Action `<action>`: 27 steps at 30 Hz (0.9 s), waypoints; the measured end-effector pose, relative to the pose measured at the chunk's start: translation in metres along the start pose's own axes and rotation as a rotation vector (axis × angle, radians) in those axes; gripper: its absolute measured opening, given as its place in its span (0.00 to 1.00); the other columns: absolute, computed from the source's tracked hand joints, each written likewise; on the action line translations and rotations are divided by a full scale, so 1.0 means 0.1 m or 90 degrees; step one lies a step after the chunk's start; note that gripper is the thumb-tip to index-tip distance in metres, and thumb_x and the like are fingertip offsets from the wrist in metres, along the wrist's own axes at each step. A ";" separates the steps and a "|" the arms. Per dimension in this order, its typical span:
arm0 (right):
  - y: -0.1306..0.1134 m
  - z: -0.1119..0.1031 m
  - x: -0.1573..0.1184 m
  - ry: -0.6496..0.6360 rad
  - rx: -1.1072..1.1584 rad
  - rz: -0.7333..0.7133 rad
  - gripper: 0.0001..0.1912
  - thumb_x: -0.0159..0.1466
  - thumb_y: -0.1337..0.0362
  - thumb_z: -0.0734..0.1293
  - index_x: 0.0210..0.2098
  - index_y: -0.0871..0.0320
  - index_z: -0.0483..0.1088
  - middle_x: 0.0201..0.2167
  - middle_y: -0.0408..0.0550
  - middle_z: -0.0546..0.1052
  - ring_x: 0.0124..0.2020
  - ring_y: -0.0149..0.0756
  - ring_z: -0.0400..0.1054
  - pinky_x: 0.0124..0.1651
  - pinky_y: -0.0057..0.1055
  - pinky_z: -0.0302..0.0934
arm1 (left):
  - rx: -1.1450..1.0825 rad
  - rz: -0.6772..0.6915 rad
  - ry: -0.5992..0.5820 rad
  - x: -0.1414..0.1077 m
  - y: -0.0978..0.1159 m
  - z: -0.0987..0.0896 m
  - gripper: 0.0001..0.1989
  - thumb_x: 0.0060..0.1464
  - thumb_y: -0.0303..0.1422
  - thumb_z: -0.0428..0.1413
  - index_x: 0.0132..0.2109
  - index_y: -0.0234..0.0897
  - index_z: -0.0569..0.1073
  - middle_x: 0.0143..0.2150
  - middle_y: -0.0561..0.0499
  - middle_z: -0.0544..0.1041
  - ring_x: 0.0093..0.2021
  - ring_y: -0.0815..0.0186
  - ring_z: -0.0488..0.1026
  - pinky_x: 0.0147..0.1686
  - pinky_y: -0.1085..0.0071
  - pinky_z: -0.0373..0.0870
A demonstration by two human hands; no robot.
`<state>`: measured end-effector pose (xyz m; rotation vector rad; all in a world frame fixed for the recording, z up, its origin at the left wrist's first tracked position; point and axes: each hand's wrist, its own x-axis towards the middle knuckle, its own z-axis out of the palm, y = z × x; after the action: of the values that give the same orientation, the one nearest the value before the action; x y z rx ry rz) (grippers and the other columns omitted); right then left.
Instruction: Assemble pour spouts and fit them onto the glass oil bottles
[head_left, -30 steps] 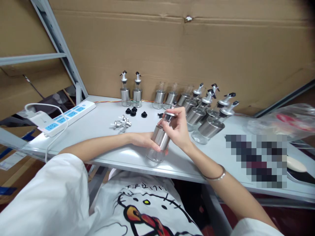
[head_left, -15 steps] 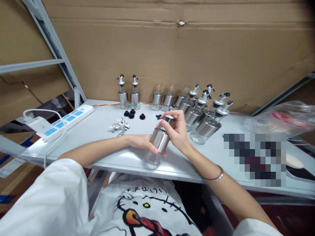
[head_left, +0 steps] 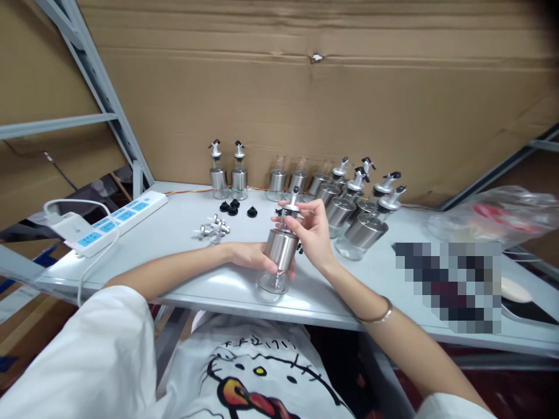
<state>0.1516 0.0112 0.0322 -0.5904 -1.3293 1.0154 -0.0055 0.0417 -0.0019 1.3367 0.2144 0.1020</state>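
Observation:
An oil bottle of clear glass with a brushed-metal sleeve is held over the near edge of the table, almost upright. My left hand is wrapped round its lower body, thumb in front. My right hand is closed about the top, thumb and fingers on either side of the neck just under the silver pourer spout. The spout sits in the bottle's mouth. Small black parts lie behind my right hand, partly hidden by it.
Left of the bottle lie silver spout parts and several black stoppers. Capped bottles and open ones stand along the cardboard wall, with more capped bottles at right. A power strip and a plastic bag flank them.
The bottle has tipped more upright, and its spout now shows clearly. My right-hand fingers have loosened and slid from over the cap down to the neck. My left hand keeps its hold.

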 end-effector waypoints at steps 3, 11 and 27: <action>0.00 -0.02 0.02 -0.002 0.019 0.009 0.20 0.55 0.60 0.73 0.35 0.52 0.56 0.43 0.42 0.77 0.31 0.32 0.77 0.35 0.32 0.73 | 0.000 0.003 0.003 0.00 -0.01 0.00 0.31 0.36 0.47 0.69 0.46 0.37 0.70 0.43 0.47 0.76 0.45 0.61 0.72 0.48 0.63 0.67; -0.02 -0.02 0.05 -0.009 0.021 0.012 0.22 0.54 0.58 0.74 0.32 0.53 0.55 0.39 0.41 0.77 0.29 0.33 0.77 0.31 0.32 0.73 | -0.011 0.004 0.007 -0.01 0.00 0.01 0.30 0.36 0.46 0.69 0.44 0.36 0.71 0.42 0.48 0.77 0.44 0.62 0.73 0.49 0.63 0.67; -0.10 -0.05 0.10 0.064 0.088 0.006 0.18 0.56 0.59 0.73 0.36 0.52 0.59 0.42 0.43 0.78 0.32 0.35 0.77 0.35 0.35 0.74 | -0.079 0.128 0.267 0.06 0.20 0.35 0.35 0.40 0.49 0.65 0.51 0.38 0.64 0.47 0.43 0.72 0.44 0.59 0.73 0.43 0.62 0.67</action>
<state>0.1580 0.0160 0.0443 -0.5369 -1.1595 1.0627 0.0087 0.0145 0.0248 1.1998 0.4203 0.5599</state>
